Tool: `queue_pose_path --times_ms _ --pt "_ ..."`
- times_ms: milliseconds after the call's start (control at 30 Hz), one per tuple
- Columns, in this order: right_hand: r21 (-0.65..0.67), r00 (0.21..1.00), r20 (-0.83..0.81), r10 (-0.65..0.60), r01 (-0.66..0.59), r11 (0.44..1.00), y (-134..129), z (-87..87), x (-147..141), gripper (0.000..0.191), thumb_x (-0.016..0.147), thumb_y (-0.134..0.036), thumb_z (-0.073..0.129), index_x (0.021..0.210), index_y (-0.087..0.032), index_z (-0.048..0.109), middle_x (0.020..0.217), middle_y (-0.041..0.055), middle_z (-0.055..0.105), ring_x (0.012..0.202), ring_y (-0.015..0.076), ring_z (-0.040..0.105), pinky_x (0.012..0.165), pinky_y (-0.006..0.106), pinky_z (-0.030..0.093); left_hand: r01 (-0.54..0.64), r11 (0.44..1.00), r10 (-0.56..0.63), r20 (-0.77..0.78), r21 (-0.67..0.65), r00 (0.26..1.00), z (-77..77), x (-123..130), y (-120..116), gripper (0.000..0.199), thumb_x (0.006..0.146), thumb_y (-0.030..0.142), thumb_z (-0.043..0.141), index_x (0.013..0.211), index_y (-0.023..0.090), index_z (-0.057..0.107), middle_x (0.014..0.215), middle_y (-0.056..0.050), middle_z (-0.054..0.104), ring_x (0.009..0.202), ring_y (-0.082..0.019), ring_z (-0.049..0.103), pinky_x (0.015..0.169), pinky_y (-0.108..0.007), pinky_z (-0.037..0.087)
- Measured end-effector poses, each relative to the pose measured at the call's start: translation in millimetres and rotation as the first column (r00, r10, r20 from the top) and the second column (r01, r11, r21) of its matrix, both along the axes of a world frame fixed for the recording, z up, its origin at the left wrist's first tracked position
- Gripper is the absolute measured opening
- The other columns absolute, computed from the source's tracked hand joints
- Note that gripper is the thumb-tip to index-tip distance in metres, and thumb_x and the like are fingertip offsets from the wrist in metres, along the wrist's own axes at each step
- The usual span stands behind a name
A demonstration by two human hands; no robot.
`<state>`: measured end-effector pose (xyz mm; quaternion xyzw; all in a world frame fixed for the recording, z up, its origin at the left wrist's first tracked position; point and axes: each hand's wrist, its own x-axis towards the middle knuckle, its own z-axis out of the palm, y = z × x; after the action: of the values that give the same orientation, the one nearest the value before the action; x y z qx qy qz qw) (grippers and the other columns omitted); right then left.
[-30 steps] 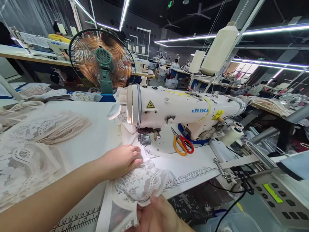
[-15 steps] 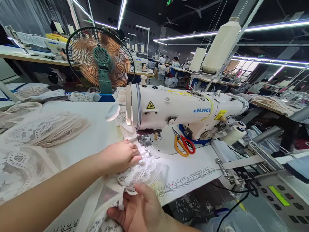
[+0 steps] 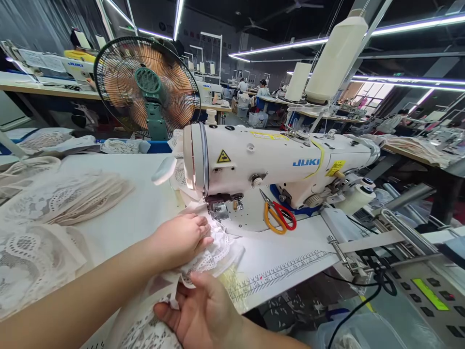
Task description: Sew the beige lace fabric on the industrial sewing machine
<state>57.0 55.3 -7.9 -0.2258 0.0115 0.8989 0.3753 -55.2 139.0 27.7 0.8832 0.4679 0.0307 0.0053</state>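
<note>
The single view looks from the person's head, forward and down across the counter (image 3: 145, 194), with left hand (image 3: 181, 240) and right hand (image 3: 207, 310) near.

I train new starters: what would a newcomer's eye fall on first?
Probably the orange-bladed fan, upper left, then the white JUKI machine across the middle. Nearer, the left hand and right hand are on white lace. Red-and-orange scissors lie beneath the machine's arm.

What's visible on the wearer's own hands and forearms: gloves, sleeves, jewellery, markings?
Left hand and right hand: five-fingered, no gloves. Both visible forearms are bare, with no sleeve in view. I see no rings, watch, bracelet, cables or printed markings. Upper arms are out of frame.
</note>
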Motion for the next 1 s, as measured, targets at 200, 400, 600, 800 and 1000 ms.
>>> queue_pose_path --times_ms 200,400,600,800,1000 --pt "0.016 0.999 -0.015 -0.037 0.037 0.999 -0.7 0.6 -1.6 0.025 0.053 -0.022 0.066 0.074 -0.017 0.053 0.086 0.0072 0.065 0.084 0.0187 0.061 0.066 0.030 0.051 -0.037 0.999 0.033 -0.103 -0.035 0.994 8.3 5.3 3.3 0.038 0.091 0.035 0.038 0.094 0.013 0.068 0.094 -0.015 0.065 0.095 -0.029 0.057 0.092 -0.046 0.043" --pt "0.154 0.999 -0.025 -0.028 0.031 0.988 -1.7 1.7 -2.0 0.027 0.054 -0.027 0.067 0.074 -0.018 0.051 0.098 0.0083 0.066 0.091 0.0186 0.060 0.069 0.029 0.050 -0.177 0.984 0.175 -0.186 0.003 0.967 13.7 14.8 2.0 0.038 0.088 0.037 0.043 0.079 0.011 0.069 0.091 -0.017 0.055 0.088 -0.031 0.056 0.072 -0.041 0.049" --pt "0.208 0.999 0.013 -0.051 0.047 0.977 -2.2 4.0 -3.2 0.027 0.058 -0.028 0.064 0.078 -0.018 0.050 0.101 0.0080 0.064 0.098 0.0206 0.058 0.071 0.031 0.049 -0.252 0.966 0.239 -0.180 -0.052 0.954 7.0 15.0 1.1 0.037 0.085 0.041 0.046 0.081 0.012 0.069 0.088 -0.016 0.055 0.080 -0.029 0.057 0.058 -0.037 0.048" --pt "0.449 0.988 0.141 0.070 -0.127 0.885 -3.6 0.1 17.8 0.053 0.062 -0.037 0.073 0.108 -0.017 0.056 0.123 0.0085 0.054 0.107 0.0176 0.054 0.079 0.027 0.048 -0.173 0.981 0.146 -0.246 -0.089 0.958 6.0 -0.1 4.0 0.056 0.085 0.040 0.047 0.128 0.006 0.051 0.111 -0.022 0.057 0.101 -0.035 0.054 0.078 -0.043 0.049" --pt "0.638 0.506 0.764 -0.401 -0.689 0.345 32.3 5.6 83.7 0.038 0.076 -0.026 0.061 0.112 -0.017 0.057 0.094 0.0069 0.063 0.075 0.0152 0.056 0.070 0.032 0.046 -0.048 0.990 0.030 -0.131 -0.135 0.991 0.4 -34.0 10.8 0.051 0.086 0.035 0.049 0.133 0.016 0.049 0.133 -0.018 0.050 0.120 -0.031 0.048 0.097 -0.040 0.043"
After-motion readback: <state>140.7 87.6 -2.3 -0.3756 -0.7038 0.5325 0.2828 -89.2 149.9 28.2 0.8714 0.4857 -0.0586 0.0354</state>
